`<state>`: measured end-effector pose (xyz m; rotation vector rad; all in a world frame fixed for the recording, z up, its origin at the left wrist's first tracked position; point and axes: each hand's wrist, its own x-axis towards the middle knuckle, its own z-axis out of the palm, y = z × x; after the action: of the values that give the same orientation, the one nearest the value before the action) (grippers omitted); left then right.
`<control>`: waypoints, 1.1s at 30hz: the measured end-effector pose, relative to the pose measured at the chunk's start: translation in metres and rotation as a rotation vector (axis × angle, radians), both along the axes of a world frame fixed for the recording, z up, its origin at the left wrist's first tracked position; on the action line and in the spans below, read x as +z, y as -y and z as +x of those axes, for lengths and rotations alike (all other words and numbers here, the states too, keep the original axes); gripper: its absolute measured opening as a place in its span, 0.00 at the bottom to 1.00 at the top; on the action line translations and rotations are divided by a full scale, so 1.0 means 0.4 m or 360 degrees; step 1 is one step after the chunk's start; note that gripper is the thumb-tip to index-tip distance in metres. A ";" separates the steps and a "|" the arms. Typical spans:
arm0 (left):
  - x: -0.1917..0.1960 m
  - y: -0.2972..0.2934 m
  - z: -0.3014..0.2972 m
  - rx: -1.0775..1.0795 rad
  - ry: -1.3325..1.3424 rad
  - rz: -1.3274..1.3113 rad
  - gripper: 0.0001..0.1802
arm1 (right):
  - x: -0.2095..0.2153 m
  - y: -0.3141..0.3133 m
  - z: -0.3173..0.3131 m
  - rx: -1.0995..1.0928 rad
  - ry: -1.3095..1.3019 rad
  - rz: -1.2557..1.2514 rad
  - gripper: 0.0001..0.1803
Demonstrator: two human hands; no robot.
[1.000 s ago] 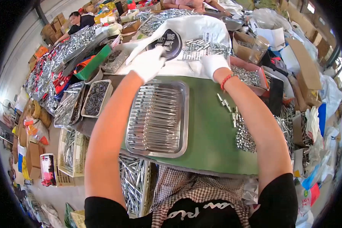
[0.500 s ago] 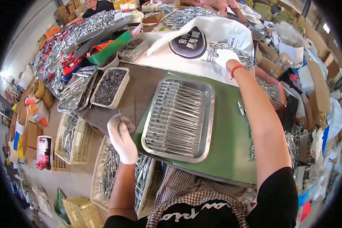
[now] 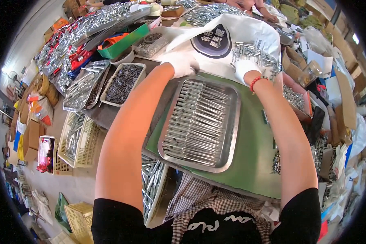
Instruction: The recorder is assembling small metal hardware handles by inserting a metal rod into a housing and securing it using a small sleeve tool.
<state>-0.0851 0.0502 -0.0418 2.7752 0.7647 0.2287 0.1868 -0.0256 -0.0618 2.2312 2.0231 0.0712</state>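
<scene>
A steel tray [image 3: 234, 134] holds several slim metal rods with thicker sleeve ends [image 3: 191, 122], laid side by side in a row. My left hand [image 3: 181, 66], in a white glove, is beyond the tray's far left corner, over the edge of the white sack [image 3: 179, 46]. Its fingers are bent together; what they hold, if anything, is hidden. Also white-gloved, my right hand [image 3: 245, 70] is at the near side of a heap of small metal fittings [image 3: 254, 53] on the sack. Its fingers look curled in, and I cannot make out what is in them.
Under the tray lies a green mat [image 3: 252, 158]. At left stand a box of dark screws [image 3: 122, 85], a tray of metal tubes [image 3: 83, 89] and a green bin [image 3: 126, 42]. A clear jar [image 3: 312, 71] stands at right. Crates of metal parts [image 3: 75, 140] sit below the table.
My left hand has moved from the table's left edge up to the tray's far left corner. My right hand has drawn slightly nearer me from the fittings. The view has shifted a little.
</scene>
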 end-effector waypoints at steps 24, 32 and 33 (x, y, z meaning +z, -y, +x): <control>0.065 0.466 0.229 0.0420 0.1341 -0.0615 0.14 | 0.071 0.400 -0.011 0.0215 -0.1203 0.0907 0.21; -0.031 0.849 0.416 -0.0114 0.1152 -0.0073 0.17 | -0.031 0.782 -0.033 -0.0508 -0.3385 0.1530 0.16; -0.017 0.889 0.431 -0.0130 0.1054 -0.0197 0.16 | -0.021 0.819 -0.041 -0.0600 -0.3773 0.1739 0.15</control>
<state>0.0875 -0.3055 -0.0487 2.3669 0.4676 0.9794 0.1706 -0.3530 -0.0700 -0.6789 -0.2341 0.7922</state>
